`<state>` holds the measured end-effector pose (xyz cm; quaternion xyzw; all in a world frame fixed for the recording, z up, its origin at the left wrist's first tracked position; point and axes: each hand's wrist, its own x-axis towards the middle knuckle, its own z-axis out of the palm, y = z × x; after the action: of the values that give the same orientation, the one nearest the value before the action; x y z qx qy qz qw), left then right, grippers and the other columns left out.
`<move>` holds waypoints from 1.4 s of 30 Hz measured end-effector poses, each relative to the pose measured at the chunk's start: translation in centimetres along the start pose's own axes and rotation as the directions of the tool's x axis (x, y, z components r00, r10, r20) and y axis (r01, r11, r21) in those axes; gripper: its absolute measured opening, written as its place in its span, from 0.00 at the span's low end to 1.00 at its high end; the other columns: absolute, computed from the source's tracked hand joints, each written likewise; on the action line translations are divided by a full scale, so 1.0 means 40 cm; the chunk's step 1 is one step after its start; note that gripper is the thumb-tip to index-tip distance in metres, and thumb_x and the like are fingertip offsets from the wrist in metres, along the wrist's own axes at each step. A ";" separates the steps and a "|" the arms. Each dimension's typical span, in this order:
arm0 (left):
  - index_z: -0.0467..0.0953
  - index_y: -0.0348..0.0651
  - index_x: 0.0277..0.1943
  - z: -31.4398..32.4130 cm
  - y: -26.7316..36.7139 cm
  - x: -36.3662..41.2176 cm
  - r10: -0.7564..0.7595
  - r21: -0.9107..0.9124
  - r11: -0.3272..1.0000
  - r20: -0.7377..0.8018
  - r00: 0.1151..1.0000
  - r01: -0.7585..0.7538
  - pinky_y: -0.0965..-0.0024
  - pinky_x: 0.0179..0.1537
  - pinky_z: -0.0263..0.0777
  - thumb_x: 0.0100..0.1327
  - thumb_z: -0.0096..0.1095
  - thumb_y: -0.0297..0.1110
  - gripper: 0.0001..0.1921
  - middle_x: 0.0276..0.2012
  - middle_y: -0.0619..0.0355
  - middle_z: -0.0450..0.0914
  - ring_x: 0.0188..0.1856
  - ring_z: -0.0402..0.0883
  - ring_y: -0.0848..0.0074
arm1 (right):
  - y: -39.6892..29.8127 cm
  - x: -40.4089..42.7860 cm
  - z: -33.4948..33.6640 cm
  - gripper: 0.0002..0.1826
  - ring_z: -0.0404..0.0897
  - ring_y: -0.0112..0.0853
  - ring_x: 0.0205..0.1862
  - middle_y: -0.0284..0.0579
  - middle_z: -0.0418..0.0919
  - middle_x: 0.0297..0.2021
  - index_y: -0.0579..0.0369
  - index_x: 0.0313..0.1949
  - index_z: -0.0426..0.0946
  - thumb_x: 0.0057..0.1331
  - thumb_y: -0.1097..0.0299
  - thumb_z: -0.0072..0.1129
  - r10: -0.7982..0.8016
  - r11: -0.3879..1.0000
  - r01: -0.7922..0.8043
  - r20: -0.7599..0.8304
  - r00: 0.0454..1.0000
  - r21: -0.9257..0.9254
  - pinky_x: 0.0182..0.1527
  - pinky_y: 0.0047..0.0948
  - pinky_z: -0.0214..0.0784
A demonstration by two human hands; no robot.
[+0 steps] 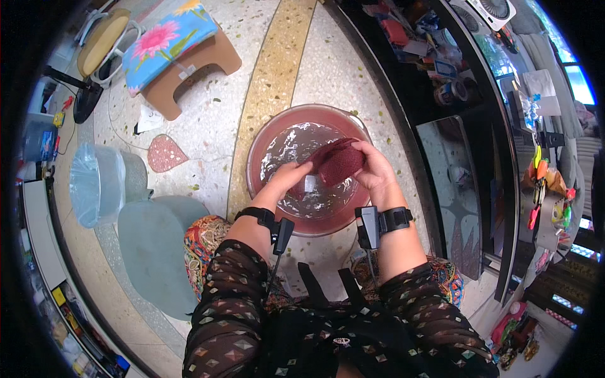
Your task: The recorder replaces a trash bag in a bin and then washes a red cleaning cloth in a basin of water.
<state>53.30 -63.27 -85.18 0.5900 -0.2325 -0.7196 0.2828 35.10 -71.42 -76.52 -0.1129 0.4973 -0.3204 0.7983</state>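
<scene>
A maroon cloth item [341, 165] with a textured surface is gripped between my two hands above a reddish plastic tub [264, 124] of water. My left hand [289, 178] has its thumb on the cloth's left end, and its fingers are mostly hidden beneath. On the right side, my right hand [375, 165] pinches the cloth with the thumb along its upper edge. Dark folds hang at the top, and a rounded part bulges lower right. Bright ripples show on the water [302, 134]. A small whitish patch below the cloth could be a tag or a reflection.
A flower-covered brown stool [189, 61] stands at upper left. Left of me are a bin with a clear liner [97, 184] and a grey-green rounded seat [156, 255]. A black cabinet [444, 179] runs along the right. The speckled terrazzo floor [212, 123] surrounds the tub.
</scene>
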 end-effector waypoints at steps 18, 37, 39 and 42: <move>0.65 0.40 0.52 0.054 0.049 -0.069 0.139 -0.734 0.668 0.283 0.949 0.121 0.59 0.50 0.66 0.57 0.48 0.60 0.31 0.48 0.52 0.70 0.49 0.70 0.66 | 0.217 -0.112 0.087 0.16 0.67 0.40 0.46 0.48 0.70 0.38 0.53 0.38 0.76 0.48 0.68 0.60 -0.652 -0.131 0.490 0.447 0.612 -0.862 0.49 0.33 0.60; 0.70 0.41 0.40 0.099 0.040 -0.088 -0.064 -0.533 0.739 0.552 0.831 0.412 0.77 0.14 0.66 0.51 0.44 0.69 0.34 0.23 0.50 0.74 0.18 0.73 0.70 | 0.117 -0.008 -0.014 0.20 0.71 0.32 0.47 0.41 0.72 0.44 0.52 0.51 0.66 0.60 0.61 0.54 -0.076 0.993 0.096 0.257 0.963 -0.067 0.48 0.33 0.67; 0.70 0.41 0.39 0.105 0.055 -0.095 0.013 -0.535 0.787 0.513 0.858 0.307 0.72 0.21 0.71 0.53 0.48 0.64 0.30 0.25 0.52 0.75 0.22 0.75 0.69 | 0.111 0.010 0.000 0.13 0.73 0.27 0.40 0.38 0.74 0.38 0.52 0.44 0.72 0.59 0.66 0.55 -0.171 0.959 0.184 0.078 0.982 -0.215 0.40 0.28 0.69; 0.69 0.46 0.45 0.099 0.079 -0.103 0.052 -0.507 0.834 0.464 0.884 0.217 0.72 0.31 0.69 0.55 0.58 0.51 0.21 0.34 0.61 0.73 0.32 0.73 0.77 | 0.089 0.019 -0.016 0.10 0.74 0.26 0.36 0.37 0.75 0.36 0.52 0.40 0.73 0.58 0.68 0.56 -0.245 0.941 0.243 0.024 0.969 -0.234 0.37 0.24 0.69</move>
<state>50.41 -62.77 -79.32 0.3073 -0.0515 -0.8860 0.3434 36.20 -69.05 -79.15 -0.2665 0.5162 -0.3559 0.7320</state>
